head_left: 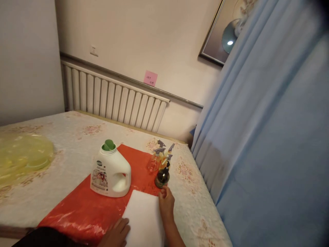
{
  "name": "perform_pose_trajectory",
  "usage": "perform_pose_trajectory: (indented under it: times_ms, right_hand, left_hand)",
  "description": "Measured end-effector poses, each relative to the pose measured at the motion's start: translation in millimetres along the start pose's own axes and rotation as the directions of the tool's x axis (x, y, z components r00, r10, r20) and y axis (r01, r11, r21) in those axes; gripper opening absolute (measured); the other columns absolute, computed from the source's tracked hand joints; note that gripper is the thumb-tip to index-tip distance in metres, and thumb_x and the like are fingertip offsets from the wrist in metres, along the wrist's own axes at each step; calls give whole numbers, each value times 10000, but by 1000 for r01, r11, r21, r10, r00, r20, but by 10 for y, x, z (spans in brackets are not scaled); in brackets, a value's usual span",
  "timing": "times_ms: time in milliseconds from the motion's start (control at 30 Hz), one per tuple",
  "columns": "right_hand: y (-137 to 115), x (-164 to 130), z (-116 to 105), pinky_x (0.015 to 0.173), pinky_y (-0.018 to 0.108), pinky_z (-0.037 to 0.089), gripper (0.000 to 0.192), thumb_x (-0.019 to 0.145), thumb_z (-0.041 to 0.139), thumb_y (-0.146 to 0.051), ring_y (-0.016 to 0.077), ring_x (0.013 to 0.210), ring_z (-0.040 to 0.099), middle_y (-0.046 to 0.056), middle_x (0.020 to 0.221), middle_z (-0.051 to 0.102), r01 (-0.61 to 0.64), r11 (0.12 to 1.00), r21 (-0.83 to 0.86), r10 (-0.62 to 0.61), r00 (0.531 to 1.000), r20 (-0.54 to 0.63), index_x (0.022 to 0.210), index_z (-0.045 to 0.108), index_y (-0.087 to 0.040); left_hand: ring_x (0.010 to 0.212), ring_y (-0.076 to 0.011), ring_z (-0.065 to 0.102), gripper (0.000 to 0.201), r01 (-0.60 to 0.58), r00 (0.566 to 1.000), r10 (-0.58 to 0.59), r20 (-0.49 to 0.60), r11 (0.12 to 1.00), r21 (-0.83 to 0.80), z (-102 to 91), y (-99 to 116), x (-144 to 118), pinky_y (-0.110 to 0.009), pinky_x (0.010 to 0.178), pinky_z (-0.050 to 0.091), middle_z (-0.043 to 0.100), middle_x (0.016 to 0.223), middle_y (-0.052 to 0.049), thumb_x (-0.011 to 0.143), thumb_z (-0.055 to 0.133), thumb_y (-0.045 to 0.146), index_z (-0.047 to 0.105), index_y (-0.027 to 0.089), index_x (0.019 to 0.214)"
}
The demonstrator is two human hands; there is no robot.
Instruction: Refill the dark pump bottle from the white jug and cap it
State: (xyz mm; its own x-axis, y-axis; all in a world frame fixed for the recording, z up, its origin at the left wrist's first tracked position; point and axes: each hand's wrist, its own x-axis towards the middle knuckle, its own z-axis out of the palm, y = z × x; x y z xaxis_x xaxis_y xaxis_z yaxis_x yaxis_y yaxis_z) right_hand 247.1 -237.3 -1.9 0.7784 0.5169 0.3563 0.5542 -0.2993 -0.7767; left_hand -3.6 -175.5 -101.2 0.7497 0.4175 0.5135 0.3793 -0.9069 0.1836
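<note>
A white rectangular sheet, its material unclear, lies in front of me on red plastic sheeting. My left hand rests at the sheet's left edge, fingers stretched out flat. At the far right corner, my right hand pinches the sheet between thumb and fingers. Just beyond that hand stands a dark pump bottle. A white detergent jug with a green piece in its mouth stands upright to the left of the sheet.
Clear spray bottles with grey triggers cluster behind the pump bottle. Crumpled yellow translucent plastic lies at left on the flowered bed cover. A radiator lines the wall; a blue curtain hangs at right.
</note>
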Motion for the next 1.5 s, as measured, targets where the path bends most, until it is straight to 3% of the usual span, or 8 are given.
perform_pose_trajectory:
  times_ms: [200,400,767,967,1100,1267,1367,1500]
  right_hand:
    - [-38,-619,-14,623,273,490,243,747,484,-146,186,626,624,29,743,682,65,997,36,-68,992,102,876,684,-197]
    - [25,-941,-55,673,299,496,277,743,490,-80,212,711,647,38,795,681,126,992,14,-127,983,134,905,669,-216]
    - [80,-1034,-40,659,295,483,308,700,507,-15,203,701,626,29,818,661,196,981,-7,-194,973,127,884,642,-223]
    - [-8,-936,-75,687,289,495,298,738,486,-40,196,724,637,30,811,670,123,990,65,-132,977,167,906,664,-210]
    - [-145,-787,-56,688,295,502,465,722,495,-58,198,717,618,26,792,641,100,992,78,-109,988,113,1145,639,-189]
    - [-197,-623,46,598,275,464,817,660,434,-7,184,605,558,-30,652,546,182,982,48,-187,963,193,1461,366,-153]
    - [-122,-565,134,568,263,431,925,613,413,29,188,600,557,-30,627,528,199,980,-31,-183,944,275,1511,241,-110]
    - [17,-512,248,556,257,412,956,609,419,60,200,614,586,-4,636,559,165,976,-144,-107,933,343,1524,175,-73]
  left_hand:
    - [1119,-279,650,434,-20,999,21,33,1000,-21,85,-64,-34,-389,941,539,691,1234,-44,735,571,89,659,300,1104]
    - [1178,-286,614,417,45,994,-39,98,997,-65,106,-62,-48,-420,987,509,665,1281,-66,777,554,110,669,286,1137]
    - [1195,-299,594,475,103,982,-88,167,991,-81,-66,39,10,-447,1006,483,656,1295,-77,720,553,97,679,265,1146]
    - [1049,-254,667,254,126,992,-124,26,957,-261,-232,74,187,-376,924,545,723,1112,-68,863,544,265,681,275,1077]
    - [975,-233,689,413,248,965,-262,12,897,-366,-260,83,501,-363,885,560,702,1141,-88,884,493,280,540,230,1292]
    - [1117,-251,645,771,395,914,-333,232,863,-316,-253,65,925,-384,941,498,495,1446,-170,799,423,123,151,162,1520]
    - [1061,-227,668,881,478,849,-371,376,842,-248,-209,30,1055,-339,907,485,546,1390,-195,755,396,45,-15,133,1529]
    - [1038,-217,668,875,518,783,-388,487,839,-165,-172,15,1105,-310,885,469,640,1249,-190,772,368,18,-78,92,1521]
